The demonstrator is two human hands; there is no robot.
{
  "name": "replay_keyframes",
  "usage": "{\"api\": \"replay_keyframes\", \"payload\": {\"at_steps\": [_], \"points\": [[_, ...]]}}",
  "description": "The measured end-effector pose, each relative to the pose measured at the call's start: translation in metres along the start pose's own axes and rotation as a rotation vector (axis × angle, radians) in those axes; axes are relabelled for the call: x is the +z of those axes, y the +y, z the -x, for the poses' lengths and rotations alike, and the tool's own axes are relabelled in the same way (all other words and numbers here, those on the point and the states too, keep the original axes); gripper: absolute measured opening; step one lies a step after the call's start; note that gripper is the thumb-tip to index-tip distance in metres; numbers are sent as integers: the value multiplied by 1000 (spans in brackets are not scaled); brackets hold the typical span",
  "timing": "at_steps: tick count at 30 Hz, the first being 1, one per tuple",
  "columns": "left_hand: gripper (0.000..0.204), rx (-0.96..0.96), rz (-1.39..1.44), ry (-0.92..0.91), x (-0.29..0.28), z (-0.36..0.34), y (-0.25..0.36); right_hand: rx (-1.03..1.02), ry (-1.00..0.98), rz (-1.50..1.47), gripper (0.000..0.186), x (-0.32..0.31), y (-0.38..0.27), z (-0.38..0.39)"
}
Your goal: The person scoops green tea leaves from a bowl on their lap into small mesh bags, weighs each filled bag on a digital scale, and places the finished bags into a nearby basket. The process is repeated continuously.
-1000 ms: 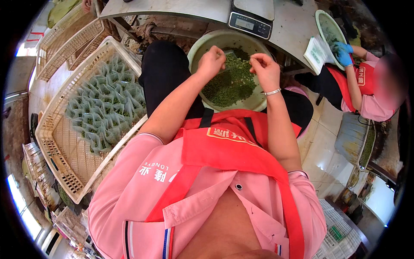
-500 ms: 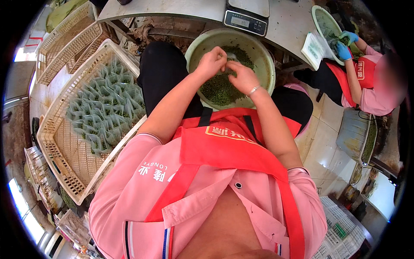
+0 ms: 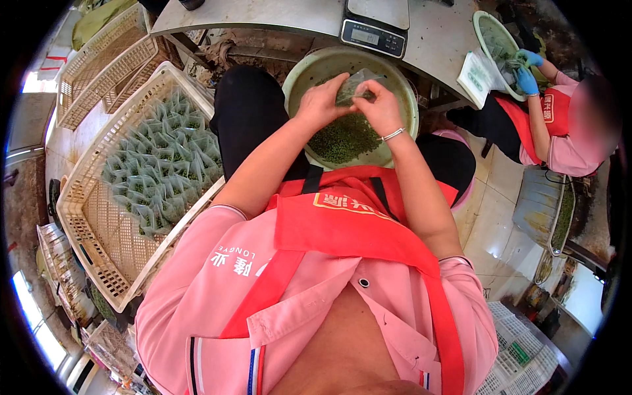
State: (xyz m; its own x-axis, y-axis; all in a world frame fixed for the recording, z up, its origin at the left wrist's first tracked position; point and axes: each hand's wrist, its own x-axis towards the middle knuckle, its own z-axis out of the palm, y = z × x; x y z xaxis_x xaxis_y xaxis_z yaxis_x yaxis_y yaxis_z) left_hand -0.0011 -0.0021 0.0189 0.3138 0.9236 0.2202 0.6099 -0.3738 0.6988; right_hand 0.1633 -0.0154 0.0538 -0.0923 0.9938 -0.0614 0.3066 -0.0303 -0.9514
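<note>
A clear plastic bag (image 3: 359,78) is held above a pale green basin (image 3: 299,74) between my knees. My left hand (image 3: 321,104) is closed at the bag's left side, fingers pointing up along it. On the other side my right hand (image 3: 378,110), with a bracelet at its wrist, pinches the bag's edge between thumb and fingers. Small green berries, like green peppercorns (image 3: 342,139), lie loose in the basin below. How full the bag is cannot be made out behind my hands.
To my left, a cream plastic crate (image 3: 105,227) holds many filled clear bags (image 3: 161,164). Ahead is a metal table (image 3: 263,14) with a digital scale (image 3: 373,36). At right, a person wearing blue gloves (image 3: 526,80) works over another basin (image 3: 484,33); empty-looking crates (image 3: 99,72) stand far left.
My hands have drawn apart from close together, and the plastic bag now shows raised and spread between them. The other person's gloved hands have shifted slightly.
</note>
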Motion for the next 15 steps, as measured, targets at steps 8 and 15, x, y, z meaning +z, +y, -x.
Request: {"api": "replay_keyframes", "payload": {"at_steps": [8,15], "points": [[58,-34,-12,-31,-9,0,-7,-401,-57,491,38,-6,-7,4],[55,2,-62,-61,-10,0,-5,173,-213,211,23,-8,-29,8]]}}
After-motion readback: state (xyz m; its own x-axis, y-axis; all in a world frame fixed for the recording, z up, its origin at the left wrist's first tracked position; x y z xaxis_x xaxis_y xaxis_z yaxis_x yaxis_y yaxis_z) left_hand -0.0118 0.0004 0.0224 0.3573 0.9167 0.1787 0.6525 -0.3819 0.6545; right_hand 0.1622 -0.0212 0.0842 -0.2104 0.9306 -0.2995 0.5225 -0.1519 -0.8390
